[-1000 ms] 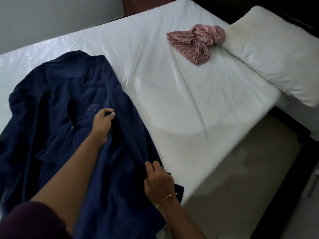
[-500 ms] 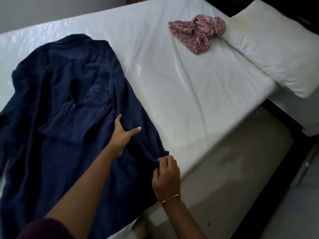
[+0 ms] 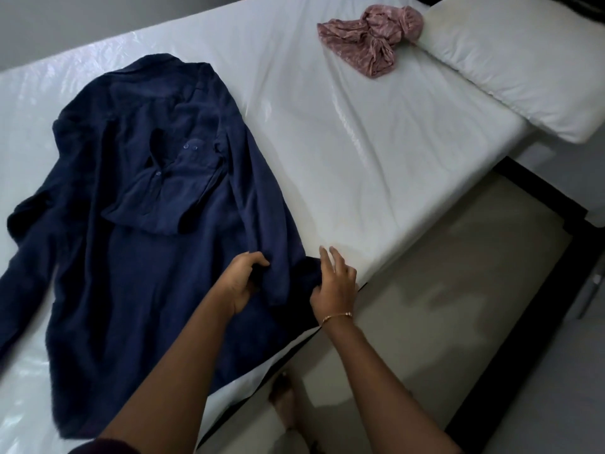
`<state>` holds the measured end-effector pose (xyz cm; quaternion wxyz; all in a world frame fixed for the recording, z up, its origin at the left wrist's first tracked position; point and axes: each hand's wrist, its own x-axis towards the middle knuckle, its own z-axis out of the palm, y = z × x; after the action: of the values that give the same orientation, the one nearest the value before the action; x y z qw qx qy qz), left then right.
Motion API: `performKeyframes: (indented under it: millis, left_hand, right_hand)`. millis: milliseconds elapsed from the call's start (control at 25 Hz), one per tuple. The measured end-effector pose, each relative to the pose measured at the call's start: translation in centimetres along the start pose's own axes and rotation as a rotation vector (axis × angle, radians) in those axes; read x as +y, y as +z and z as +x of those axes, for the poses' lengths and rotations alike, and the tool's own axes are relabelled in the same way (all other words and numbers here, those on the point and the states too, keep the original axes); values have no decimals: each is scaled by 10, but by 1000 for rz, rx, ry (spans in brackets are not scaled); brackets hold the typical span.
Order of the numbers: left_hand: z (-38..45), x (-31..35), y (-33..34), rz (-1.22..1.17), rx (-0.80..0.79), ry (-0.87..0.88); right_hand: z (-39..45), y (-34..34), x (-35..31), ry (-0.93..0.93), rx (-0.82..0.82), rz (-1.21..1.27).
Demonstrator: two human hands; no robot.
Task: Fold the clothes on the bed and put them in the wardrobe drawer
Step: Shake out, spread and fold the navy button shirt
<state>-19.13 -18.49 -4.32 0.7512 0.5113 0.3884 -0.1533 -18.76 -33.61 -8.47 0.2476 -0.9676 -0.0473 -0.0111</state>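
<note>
Beyond your right hand [image 3: 337, 283] the white bed sheet [image 3: 343, 152] lies bare up to the pink garment [image 3: 373, 39] and pillow [image 3: 523, 70]. Left of your left hand [image 3: 240, 280], the navy shirt [image 3: 137, 204] covers the sheet.

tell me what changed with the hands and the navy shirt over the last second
The left hand slid from the buttons down to the navy shirt's near edge and now grips a fold there. The right hand let go of its pinch and rests open on the hem. The pink cloth and pillow lie as before.
</note>
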Motion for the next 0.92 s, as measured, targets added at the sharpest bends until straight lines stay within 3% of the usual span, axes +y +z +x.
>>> performKeyframes:
  millis: [80, 160, 280, 400, 440, 520, 600, 680, 760, 920]
  left_hand:
    - [-12, -3, -7, -123, -32, 7]
    - [-19, -4, -11, -234, -75, 25]
    - [-26, -9, -15, -364, -124, 54]
    - [-30, -19, -8, -455, -173, 40]
    - [-31, -23, -4, -464, -196, 31]
    - [-33, -30, 2, -462, -213, 25]
    - [-35, -38, 4, -450, -173, 21]
    - [-37, -45, 2, -411, -150, 2]
    - [-41, -47, 3, -398, -190, -31]
    - [-47, -44, 24, -600, -364, -62]
  right_hand:
    - [7, -7, -1, -100, -201, -83]
    - [10, -11, -1, -46, -403, 23]
    - [-12, -17, 11, 347, -422, 337]
    - [-54, -14, 34, 474, -428, 320]
    - [-63, -15, 36, 485, -412, 276]
    - [-70, -17, 35, 455, -205, 221]
    - [-69, -16, 25, 299, 2, 225]
    - [-66, -6, 19, 59, 10, 198]
    - [-61, 1, 16, -33, -4, 139]
    - [-61, -2, 14, 196, 199, 314]
